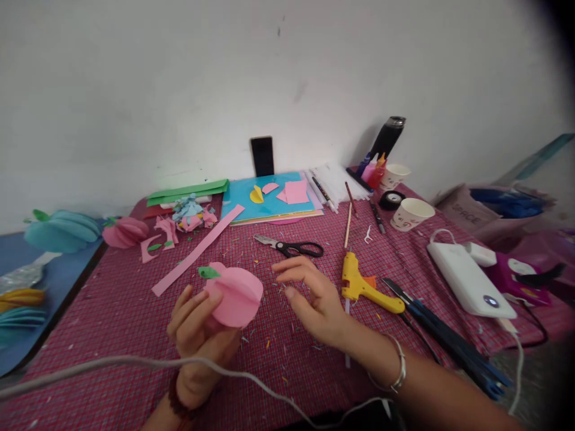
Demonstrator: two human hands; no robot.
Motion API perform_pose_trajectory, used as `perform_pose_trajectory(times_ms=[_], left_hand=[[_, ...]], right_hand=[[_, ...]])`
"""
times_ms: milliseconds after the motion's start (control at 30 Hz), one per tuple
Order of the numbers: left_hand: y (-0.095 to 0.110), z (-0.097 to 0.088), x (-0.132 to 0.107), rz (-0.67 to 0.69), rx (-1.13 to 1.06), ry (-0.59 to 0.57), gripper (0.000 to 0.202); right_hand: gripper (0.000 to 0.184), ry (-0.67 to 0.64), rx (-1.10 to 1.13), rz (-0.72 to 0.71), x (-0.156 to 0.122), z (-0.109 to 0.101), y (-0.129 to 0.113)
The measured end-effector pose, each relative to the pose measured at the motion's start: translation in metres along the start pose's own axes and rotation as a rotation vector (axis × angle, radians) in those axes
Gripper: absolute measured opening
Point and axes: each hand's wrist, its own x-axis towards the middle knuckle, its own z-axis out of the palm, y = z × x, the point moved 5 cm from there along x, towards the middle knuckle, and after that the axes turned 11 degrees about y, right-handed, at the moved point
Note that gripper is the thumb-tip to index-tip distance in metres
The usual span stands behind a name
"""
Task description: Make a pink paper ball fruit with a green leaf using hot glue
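My left hand (200, 323) is closed on a pink paper fruit (236, 296), made of folded round pieces with a green paper leaf (208, 273) at its top. To the right of it, apart from the paper, my right hand (312, 299) hovers with its fingers spread and nothing between them. Beyond the hands lie black-handled scissors (296, 247), partly opened. A yellow glue gun (366, 287) rests just right of my right hand, with a glue stick out of its back. A long pink paper strip (197, 251) lies behind my left hand.
Paper scraps (191, 215), coloured sheets (269, 206) and a leaning phone (262, 155) are toward the wall. Paper cups (412, 214), a power bank (469, 278) and a dark blue long-handled tool (449, 341) stand or lie right. Finished paper fruits (63, 231) sit left. A white cable (242, 372) crosses in front.
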Motion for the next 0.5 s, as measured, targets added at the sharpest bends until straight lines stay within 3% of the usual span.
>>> perform_pose_trajectory(times_ms=[133, 267, 500], left_hand=[[0.007, 0.002, -0.002, 0.020, -0.048, -0.021, 0.033], [0.016, 0.005, -0.002, 0.021, -0.102, -0.125, 0.028], [0.024, 0.014, 0.002, 0.029, -0.105, -0.149, 0.025]], right_hand=[[0.016, -0.121, 0.159, 0.219, -0.005, 0.012, 0.008], [0.012, -0.228, 0.307, 0.508, -0.015, 0.024, 0.020], [0.022, -0.307, 0.500, 0.765, -0.027, 0.036, 0.025]])
